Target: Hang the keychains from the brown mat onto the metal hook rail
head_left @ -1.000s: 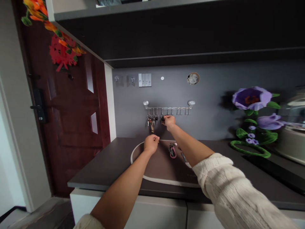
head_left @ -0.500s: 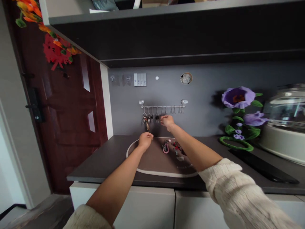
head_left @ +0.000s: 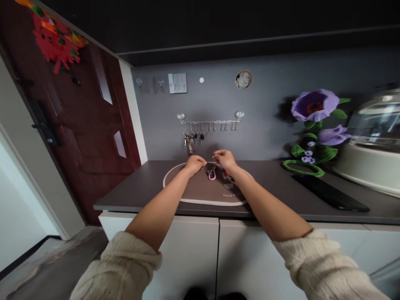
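Observation:
My left hand [head_left: 196,163] hovers above the left part of a brown mat [head_left: 196,191], thumb and fingers pinched together. Whatever they hold, if anything, is too small to make out. To its right my right hand [head_left: 225,159] has its fingers loosely bent and apart, with nothing visible in them. Between and below the hands, a keychain with a pink loop [head_left: 212,176] lies on the mat. A second, reddish bunch [head_left: 227,178] lies partly behind my right wrist. Above, several key sets [head_left: 191,138] hang on the left hooks of a clear wall rail [head_left: 215,122].
A purple flower ornament [head_left: 315,106] with a green base stands at right, beside a black flat object [head_left: 331,193] and a white appliance with a clear dome [head_left: 368,158]. A dark shelf [head_left: 218,25] overhangs the counter [head_left: 125,187]. A dark red door [head_left: 90,112] is at left.
My right hand has let go of the dark keys, which now hang on the rail, and has come down toward the mat. My left hand stays pinched near the mat. The view has tilted downward.

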### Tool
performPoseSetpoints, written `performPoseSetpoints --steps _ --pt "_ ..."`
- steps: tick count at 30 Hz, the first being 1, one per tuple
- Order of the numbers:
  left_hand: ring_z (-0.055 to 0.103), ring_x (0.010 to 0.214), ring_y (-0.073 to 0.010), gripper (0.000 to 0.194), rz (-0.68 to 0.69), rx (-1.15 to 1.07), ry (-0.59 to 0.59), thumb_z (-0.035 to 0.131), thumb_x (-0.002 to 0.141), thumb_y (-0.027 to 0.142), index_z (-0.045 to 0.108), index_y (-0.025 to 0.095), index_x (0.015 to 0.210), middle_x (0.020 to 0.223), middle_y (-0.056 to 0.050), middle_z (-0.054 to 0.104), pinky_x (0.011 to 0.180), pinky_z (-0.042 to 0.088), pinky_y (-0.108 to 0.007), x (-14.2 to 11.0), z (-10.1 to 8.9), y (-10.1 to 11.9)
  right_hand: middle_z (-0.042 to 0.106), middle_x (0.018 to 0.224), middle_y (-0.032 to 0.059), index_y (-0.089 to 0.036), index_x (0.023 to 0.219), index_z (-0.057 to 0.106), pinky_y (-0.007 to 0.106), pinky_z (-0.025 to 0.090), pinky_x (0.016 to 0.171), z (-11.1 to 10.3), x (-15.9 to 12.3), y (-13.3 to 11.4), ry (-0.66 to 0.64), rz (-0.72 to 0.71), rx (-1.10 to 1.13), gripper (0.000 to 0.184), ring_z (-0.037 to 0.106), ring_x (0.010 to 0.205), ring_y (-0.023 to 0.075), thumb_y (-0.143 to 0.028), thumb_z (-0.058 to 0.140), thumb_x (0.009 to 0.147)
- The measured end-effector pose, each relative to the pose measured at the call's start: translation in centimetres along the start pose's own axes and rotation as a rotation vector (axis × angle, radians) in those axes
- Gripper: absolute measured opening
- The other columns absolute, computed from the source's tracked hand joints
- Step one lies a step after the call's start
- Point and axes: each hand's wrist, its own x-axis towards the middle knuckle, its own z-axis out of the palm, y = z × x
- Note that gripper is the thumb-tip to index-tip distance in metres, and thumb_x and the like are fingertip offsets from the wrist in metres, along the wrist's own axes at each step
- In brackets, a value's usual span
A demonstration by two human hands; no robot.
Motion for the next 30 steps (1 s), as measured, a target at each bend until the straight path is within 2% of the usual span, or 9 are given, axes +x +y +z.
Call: performPoseSetpoints --steps 5,12,18,24,30 --pt "0.039 0.044 -0.006 0.007 0.027 0.044 -0.078 0.062 0.061 0.019 0.063 0.012 0.062 0.047 0.002 0.051 0.052 0.034 -0.021 -0.6 0.2 -1.3 0.058 0.06 0.0007 -0.016 0.069 0.056 0.025 0.043 0.062 -0.5 -0.1 1.8 -0.02 -0.069 -0.174 0.012 0.054 0.056 0.0097 -0.006 0.053 0.064" --pt "0.043 0.051 -0.0074 0.014 0.055 0.126 -0.217 0.061 0.063 0.024 0.066 0.012 0.067 0.056 0.0 0.057 0.059 0.037 -0.023 -1.1 0.0 -1.5 0.057 0.056 0.0005 -0.016 0.063 0.059 0.027 0.041 0.068 -0.4 -0.9 1.5 -0.042 -0.189 -0.466 0.019 0.053 0.058 0.012 0.001 0.053 0.061" --pt "0.045 0.051 -0.007 0.013 0.001 0.057 -0.248 0.064 0.061 0.023 0.065 0.011 0.066 0.057 -0.001 0.058 0.055 0.037 -0.021 -1.0 -0.2 -1.6 0.062 0.065 0.0041 -0.015 0.07 0.063 0.025 0.04 0.07 -0.3 -1.2 1.7 -0.057 -0.226 -0.649 0.018 0.057 0.068 0.0141 -0.002 0.052 0.064" --pt "0.044 0.047 -0.007 0.012 -0.075 -0.014 -0.217 0.065 0.06 0.022 0.064 0.012 0.065 0.05 0.0 0.055 0.053 0.037 -0.022 -0.7 -0.5 -1.7 0.065 0.08 0.0075 -0.013 0.086 0.063 0.022 0.04 0.072 -0.3 -1.3 1.6 -0.109 -0.235 -0.798 0.021 0.058 0.076 0.0134 -0.008 0.05 0.07" --pt "0.044 0.047 -0.0078 0.008 -0.091 -0.103 -0.193 0.063 0.062 0.019 0.063 0.011 0.062 0.051 0.0 0.055 0.054 0.036 -0.024 -0.3 -0.7 -1.7 0.065 0.079 0.0079 -0.012 0.087 0.062 0.021 0.041 0.068 -0.3 -1.5 1.3 -0.132 -0.24 -0.774 0.021 0.058 0.072 0.0125 -0.009 0.05 0.07"
